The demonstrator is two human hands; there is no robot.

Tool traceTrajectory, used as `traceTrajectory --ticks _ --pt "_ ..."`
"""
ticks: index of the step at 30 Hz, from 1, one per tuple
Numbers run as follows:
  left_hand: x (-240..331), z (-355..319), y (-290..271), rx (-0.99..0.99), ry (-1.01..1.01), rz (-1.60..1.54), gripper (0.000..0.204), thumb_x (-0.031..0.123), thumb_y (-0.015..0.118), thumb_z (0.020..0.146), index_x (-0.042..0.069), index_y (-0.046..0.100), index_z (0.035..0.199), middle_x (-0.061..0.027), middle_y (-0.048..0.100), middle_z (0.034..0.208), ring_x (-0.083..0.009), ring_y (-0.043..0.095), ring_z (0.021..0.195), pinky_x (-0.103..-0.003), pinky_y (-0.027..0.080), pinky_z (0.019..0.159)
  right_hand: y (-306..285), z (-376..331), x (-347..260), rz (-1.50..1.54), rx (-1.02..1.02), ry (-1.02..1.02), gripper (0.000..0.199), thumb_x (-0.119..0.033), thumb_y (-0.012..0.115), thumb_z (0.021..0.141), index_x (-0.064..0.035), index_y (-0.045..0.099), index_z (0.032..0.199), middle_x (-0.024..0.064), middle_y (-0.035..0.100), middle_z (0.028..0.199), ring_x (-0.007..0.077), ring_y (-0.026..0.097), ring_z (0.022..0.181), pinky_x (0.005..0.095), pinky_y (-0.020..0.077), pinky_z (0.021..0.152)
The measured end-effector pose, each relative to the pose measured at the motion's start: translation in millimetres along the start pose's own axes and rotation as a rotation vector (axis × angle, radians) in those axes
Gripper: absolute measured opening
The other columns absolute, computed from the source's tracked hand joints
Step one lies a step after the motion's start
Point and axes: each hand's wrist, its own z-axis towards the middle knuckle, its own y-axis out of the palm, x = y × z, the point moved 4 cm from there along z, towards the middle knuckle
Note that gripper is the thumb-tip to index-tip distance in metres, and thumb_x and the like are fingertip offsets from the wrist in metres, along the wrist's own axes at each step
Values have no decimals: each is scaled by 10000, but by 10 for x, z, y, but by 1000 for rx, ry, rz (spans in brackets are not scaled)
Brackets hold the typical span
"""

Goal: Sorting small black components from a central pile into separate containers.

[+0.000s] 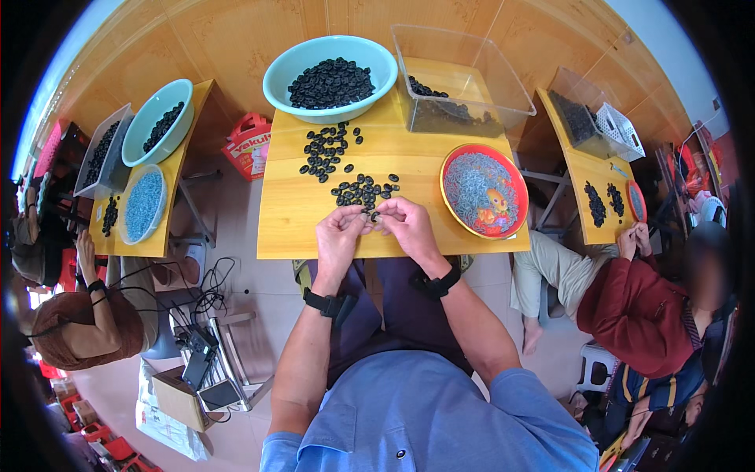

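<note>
My left hand (336,238) and my right hand (410,230) meet over the front edge of the wooden table (291,228). Thumb and fingers of both are pinched together at a small black oval piece (374,215), partly hidden by the fingertips. Just beyond my fingers lies a loose group of similar black oval pieces (365,191). Farther back and left is a second group (322,151). To the right of my right hand stands a round red tray (517,182), holding many small grey-blue pieces (481,177) too fine to make out.
An aqua basin (273,90) of black pieces and a clear plastic bin (503,75) stand at the back. Side tables (182,169) (580,177) hold similar containers. A person in dark red (629,315) sits right, another person (86,326) left. Cables (208,291) hang over a stool at lower left.
</note>
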Motion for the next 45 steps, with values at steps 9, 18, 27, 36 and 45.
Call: traceTrajectory --ticks 9,18,27,36,45 --pt "39 -2 29 1 -74 140 177 14 666 906 -81 654 1055 -110 716 886 -125 689 756 -218 564 709 -87 17 15 138 8 21 193 -4 580 911 42 654 1084 90 694 958 135 691 799 254 563 693" --pt "16 2 35 13 -106 129 193 -5 656 897 -80 643 1074 -107 711 879 -121 676 735 -198 537 686 -84 15 35 201 -18 49 215 -2 584 899 53 638 1100 103 686 994 134 679 828 263 558 730" --pt "49 7 51 -13 -116 161 183 1 649 905 -82 663 1068 -105 720 874 -116 688 746 -199 545 679 -67 50 19 137 -73 28 199 -3 576 904 46 638 1086 89 695 918 126 668 788 263 552 715" --pt "73 7 68 -24 -133 154 186 4 650 900 -99 655 1054 -107 718 844 -118 691 740 -191 539 657 -79 58 41 153 -49 60 145 5 570 908 43 638 1031 95 697 893 131 668 756 264 551 687" --pt "49 4 52 -14 -143 140 168 4 658 893 -95 656 1028 -125 721 858 -131 698 736 -203 553 660 -67 57 18 136 -83 75 118 6 580 913 38 647 1005 89 697 851 125 663 708 256 547 660"
